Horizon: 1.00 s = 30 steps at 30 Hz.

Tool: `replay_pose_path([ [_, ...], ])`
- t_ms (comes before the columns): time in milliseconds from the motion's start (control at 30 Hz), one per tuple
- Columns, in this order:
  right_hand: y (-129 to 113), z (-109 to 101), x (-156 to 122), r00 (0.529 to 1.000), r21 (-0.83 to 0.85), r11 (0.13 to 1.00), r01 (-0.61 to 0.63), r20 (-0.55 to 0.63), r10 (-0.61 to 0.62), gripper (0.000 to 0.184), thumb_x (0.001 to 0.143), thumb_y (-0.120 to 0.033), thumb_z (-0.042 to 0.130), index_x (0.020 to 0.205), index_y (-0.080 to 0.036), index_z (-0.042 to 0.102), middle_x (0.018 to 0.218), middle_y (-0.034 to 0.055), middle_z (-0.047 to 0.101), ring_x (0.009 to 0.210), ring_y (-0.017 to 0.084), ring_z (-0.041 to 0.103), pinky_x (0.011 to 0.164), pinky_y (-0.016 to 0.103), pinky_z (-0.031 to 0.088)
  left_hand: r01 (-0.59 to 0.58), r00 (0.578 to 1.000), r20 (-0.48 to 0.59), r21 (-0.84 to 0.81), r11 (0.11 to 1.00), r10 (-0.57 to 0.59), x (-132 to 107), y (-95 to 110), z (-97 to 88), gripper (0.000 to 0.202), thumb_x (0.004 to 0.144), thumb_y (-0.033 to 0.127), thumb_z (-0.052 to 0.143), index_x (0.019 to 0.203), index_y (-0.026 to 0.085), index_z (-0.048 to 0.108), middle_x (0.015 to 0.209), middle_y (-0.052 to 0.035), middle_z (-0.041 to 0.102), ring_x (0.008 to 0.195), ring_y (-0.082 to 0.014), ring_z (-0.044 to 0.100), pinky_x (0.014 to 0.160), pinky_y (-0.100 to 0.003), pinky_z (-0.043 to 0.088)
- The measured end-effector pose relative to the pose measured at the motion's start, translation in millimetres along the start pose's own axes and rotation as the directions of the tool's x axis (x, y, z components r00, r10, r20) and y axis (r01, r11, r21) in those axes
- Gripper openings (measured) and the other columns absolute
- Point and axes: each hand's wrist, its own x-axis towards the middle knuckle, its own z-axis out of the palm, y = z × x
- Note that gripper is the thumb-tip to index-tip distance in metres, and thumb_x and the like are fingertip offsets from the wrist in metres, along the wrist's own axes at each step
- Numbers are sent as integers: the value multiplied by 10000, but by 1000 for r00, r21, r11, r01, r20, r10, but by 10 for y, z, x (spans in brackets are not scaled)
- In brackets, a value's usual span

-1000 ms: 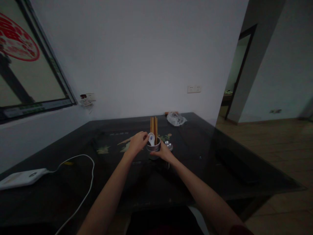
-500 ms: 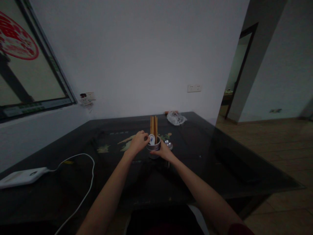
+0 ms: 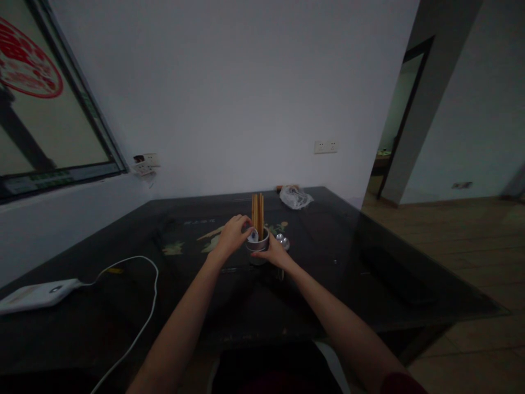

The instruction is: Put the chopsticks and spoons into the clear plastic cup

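Seen from head ht, looking fwd and down: dim room, black desk (image 3: 246,306), two bare arms reaching in to the middle.

L hand (image 3: 235,234) closed — pinching a small white spoon (image 3: 253,236) w/ a blue mark by its upper edge, fingers curled over from the L side. Spoon at the near L part of a metal cup (image 3: 257,246), bowl end up, lower part hidden behind the rim.

R hand (image 3: 273,251) wrapped round the cup from the R, thumb across the front, gripping it. Upright in the same cup, just beside the spoon: a bunch of wooden chopsticks (image 3: 258,212), standing well above the rim. Cannot tell if the cup's base is touching the desk.

Just R of the cup, nr the R hand: small round silver items (image 3: 282,240), too small to name. Farther back, by the wall (image 3: 246,98): a crumpled clear bag (image 3: 296,198). On the desk's L side, well apart from the hands: a white device (image 3: 41,295) w/ a white cable (image 3: 155,293) looping twd the near edge. On the R side — a long dark object (image 3: 397,279), details lost in shadow.
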Motion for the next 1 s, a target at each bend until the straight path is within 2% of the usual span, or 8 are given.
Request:
replay_pose_path([
  [400,-40,-19,-26,999,-10,999,-37,8,37,878,523,-311,821,1292,-190,414,1230,102,559,1147,251,537,985,405,407,-71,996,42,-66,995,74,17,-63,-53,168,865,297,514,833,182,633,887,-54,611,861,-183,573,776,-294,437],
  [567,-62,-27,-29,1000,-12,1000,-8,7,8,913,523,-294,817,1322,-198,386,1261,99,542,1174,241,517,1003,392,389,-71,995,69,-104,992,78,22,-90,-60,158,852,302,528,844,189,637,884,-47,629,847,-177,586,788,-295,443],
  [667,-63,-26,-26,1000,-16,1000,-5,3,5,930,516,-294,817,1330,-203,378,1272,94,532,1175,242,516,1002,395,391,-55,995,81,-125,991,65,14,-94,-58,184,846,330,536,892,185,639,897,-54,646,850,-181,592,796,-299,449],
  [800,-52,-20,-28,999,-12,999,-33,-2,33,862,526,-293,814,1293,-204,430,1231,91,564,1167,253,522,1000,409,395,-40,993,105,-139,989,55,10,-112,-36,207,848,317,530,965,190,643,948,-61,669,876,-189,607,805,-299,455],
  [1000,-24,-28,-22,999,-10,999,-38,8,38,909,505,-306,828,1305,-184,413,1244,105,554,1164,260,523,997,411,400,-77,992,86,-138,987,89,18,-143,13,177,849,301,545,903,189,672,909,-63,678,850,-190,613,784,-293,452],
])
